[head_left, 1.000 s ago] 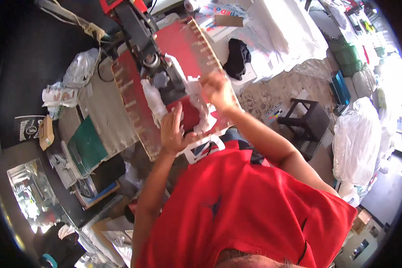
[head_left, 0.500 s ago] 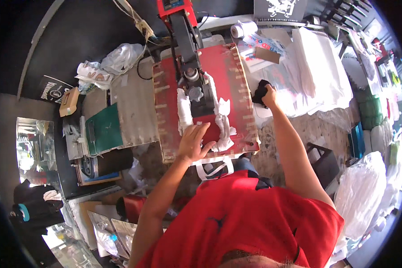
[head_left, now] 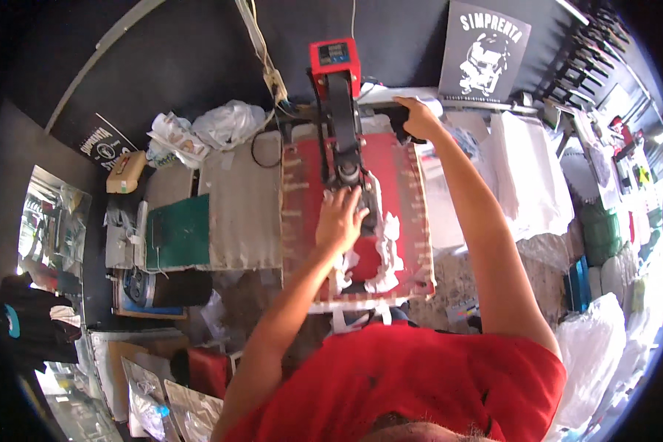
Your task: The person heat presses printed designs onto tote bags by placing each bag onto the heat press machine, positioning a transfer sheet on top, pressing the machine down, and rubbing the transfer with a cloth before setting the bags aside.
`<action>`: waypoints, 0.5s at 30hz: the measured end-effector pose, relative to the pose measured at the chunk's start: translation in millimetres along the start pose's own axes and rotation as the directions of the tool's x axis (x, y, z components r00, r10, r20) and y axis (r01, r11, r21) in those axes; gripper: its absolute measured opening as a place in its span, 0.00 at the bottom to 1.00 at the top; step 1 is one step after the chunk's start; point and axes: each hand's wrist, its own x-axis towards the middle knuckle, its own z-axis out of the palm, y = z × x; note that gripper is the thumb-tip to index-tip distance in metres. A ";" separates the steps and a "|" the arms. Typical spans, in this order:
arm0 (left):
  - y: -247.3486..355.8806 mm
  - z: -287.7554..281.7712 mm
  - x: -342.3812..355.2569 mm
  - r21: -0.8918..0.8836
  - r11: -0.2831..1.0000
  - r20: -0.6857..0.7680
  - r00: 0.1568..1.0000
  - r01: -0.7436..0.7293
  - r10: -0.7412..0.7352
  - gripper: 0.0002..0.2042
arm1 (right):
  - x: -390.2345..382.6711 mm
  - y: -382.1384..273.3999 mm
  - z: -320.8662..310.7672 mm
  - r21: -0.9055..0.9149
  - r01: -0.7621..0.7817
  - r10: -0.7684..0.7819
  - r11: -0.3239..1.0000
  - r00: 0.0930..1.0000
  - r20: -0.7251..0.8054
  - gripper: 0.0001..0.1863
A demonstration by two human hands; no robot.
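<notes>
A heat press [head_left: 335,57] with red control box and black arm stands over a red, tape-edged platen [head_left: 407,184]. My left hand [head_left: 340,217] is open, fingers apart, resting on the arm near its metal adjuster [head_left: 348,175]. Crumpled white material [head_left: 387,254] lies along both sides of the platen's lower middle. My right hand [head_left: 420,120] reaches behind the platen's right corner, closed on a black cloth [head_left: 407,129] that it partly hides, index finger sticking out toward the left.
A grey worktable [head_left: 239,202] with a green board [head_left: 177,232] adjoins at left, with a cardboard box [head_left: 125,173] and white bags [head_left: 225,125] behind. A stack of white sheets [head_left: 530,177] lies right. Cables run up the dark wall; plastic-wrapped bundles [head_left: 589,353] sit lower right.
My right hand took hold of the black cloth and moved up toward the back wall. My left hand shifted up from the platen's front onto the press arm. The view swung around.
</notes>
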 end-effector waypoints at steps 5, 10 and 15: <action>1.2 -4.5 -7.3 0.085 0.996 -0.025 0.999 0.032 -0.030 0.24 | 116.5 -35.1 35.6 -0.145 -0.131 0.169 0.981 0.939 0.299 0.48; 7.3 5.2 5.4 0.040 0.999 0.007 1.000 -0.005 0.005 0.25 | 173.2 38.6 76.1 -0.308 -0.070 0.167 0.949 0.939 0.301 0.44; 2.7 -1.6 2.8 0.044 0.999 0.007 1.000 0.012 -0.012 0.25 | 103.7 22.3 62.6 -0.080 0.122 -0.121 0.989 0.992 0.023 0.35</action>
